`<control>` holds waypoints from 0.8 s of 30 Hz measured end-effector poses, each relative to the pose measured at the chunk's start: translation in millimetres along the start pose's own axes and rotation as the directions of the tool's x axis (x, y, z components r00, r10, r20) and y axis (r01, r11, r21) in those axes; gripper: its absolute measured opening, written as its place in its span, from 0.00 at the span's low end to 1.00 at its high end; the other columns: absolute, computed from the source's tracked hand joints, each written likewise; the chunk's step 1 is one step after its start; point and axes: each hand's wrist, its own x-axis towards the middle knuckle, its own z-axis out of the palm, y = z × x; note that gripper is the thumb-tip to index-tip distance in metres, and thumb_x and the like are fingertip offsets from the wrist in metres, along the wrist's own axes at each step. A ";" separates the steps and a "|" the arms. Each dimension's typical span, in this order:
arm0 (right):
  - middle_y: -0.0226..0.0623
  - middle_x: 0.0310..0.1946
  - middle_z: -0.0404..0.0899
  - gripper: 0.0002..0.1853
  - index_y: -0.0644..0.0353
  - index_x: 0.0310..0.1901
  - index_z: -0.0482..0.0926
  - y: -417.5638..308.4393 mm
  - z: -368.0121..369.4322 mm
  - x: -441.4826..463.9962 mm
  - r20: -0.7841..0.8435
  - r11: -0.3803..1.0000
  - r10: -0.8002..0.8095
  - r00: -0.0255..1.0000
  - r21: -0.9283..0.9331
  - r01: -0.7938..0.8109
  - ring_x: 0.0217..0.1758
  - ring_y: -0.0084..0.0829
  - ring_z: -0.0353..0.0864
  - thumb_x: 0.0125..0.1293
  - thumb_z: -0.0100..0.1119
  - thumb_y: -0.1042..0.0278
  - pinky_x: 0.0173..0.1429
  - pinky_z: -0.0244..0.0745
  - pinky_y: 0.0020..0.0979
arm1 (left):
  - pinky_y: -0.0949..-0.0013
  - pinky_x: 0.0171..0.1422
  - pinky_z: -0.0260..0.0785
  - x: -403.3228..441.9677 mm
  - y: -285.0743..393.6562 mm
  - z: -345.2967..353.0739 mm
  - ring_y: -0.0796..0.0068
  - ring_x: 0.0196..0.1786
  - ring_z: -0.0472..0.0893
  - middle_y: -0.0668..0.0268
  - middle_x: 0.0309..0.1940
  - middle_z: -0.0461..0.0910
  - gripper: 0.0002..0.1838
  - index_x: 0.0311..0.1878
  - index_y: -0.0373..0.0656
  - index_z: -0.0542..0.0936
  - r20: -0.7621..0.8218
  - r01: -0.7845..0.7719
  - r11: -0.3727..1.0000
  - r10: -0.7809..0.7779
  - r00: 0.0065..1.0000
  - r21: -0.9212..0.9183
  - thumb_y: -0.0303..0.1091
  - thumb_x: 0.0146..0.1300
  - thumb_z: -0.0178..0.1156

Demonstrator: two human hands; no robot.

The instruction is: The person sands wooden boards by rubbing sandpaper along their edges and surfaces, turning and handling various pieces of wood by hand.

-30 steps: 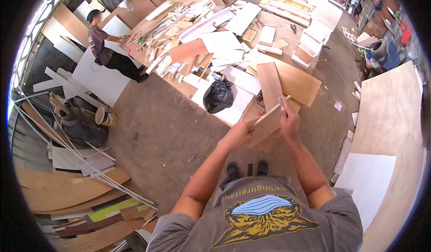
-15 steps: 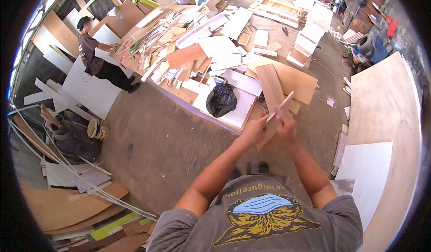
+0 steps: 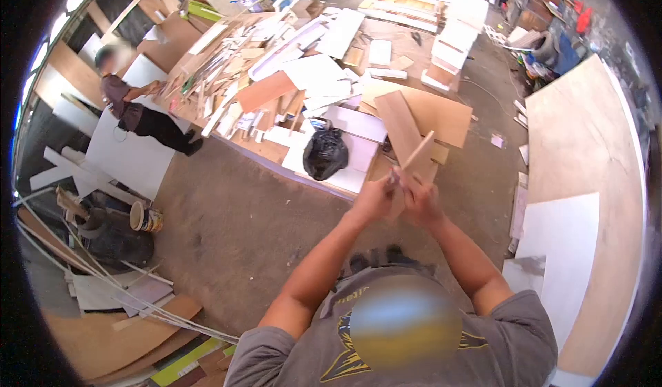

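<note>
A narrow light wooden strip (image 3: 420,150) slants up and to the right from between my hands. My left hand (image 3: 374,197) is closed around its lower end. Close beside it, my right hand (image 3: 420,201) has its fingers bent and pressed to the strip; the exact grip is partly hidden. Under and beyond the hands lies a longer brown board (image 3: 400,121) at the near corner of the worktable. A black plastic bag (image 3: 325,154) sits open to the left of my hands, on white panels.
Wood offcuts (image 3: 265,70) are heaped over the low table. At the left, another person (image 3: 127,104) stands with hands at the pile. A bucket (image 3: 146,216) and thin bent strips are at lower left. Large panels (image 3: 569,152) lean along the right side.
My hands have come closer together around the strip and sit slightly lower in view. The whole scene has shifted a little left as my head turned.
</note>
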 end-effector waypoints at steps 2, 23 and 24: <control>0.50 0.46 0.87 0.21 0.50 0.66 0.82 46.4 6.2 17.0 -0.159 0.997 0.064 0.985 -0.033 -0.070 0.44 0.50 0.89 0.72 0.58 0.71 0.43 0.82 0.44 | 0.44 0.53 0.78 -0.3 15.0 -5.1 0.36 0.49 0.85 0.39 0.42 0.85 0.28 0.70 0.49 0.77 0.050 0.019 0.999 -0.021 0.999 0.051 0.30 0.65 0.61; 0.44 0.35 0.87 0.23 0.48 0.67 0.82 86.5 -42.8 15.7 -0.149 0.994 -0.082 0.985 -0.081 0.071 0.31 0.41 0.87 0.71 0.62 0.71 0.37 0.81 0.39 | 0.46 0.53 0.76 -9.9 45.3 12.9 0.34 0.52 0.82 0.35 0.42 0.83 0.27 0.68 0.43 0.78 -0.036 0.063 0.997 -0.061 0.997 0.044 0.27 0.63 0.62; 0.44 0.36 0.88 0.24 0.49 0.68 0.81 92.1 -47.0 24.7 -0.178 0.994 -0.042 0.983 -0.106 0.024 0.32 0.41 0.88 0.71 0.62 0.71 0.38 0.81 0.38 | 0.47 0.53 0.77 -8.8 45.6 12.0 0.34 0.52 0.82 0.35 0.42 0.83 0.27 0.68 0.42 0.78 -0.028 0.069 0.996 -0.067 0.997 0.057 0.26 0.63 0.61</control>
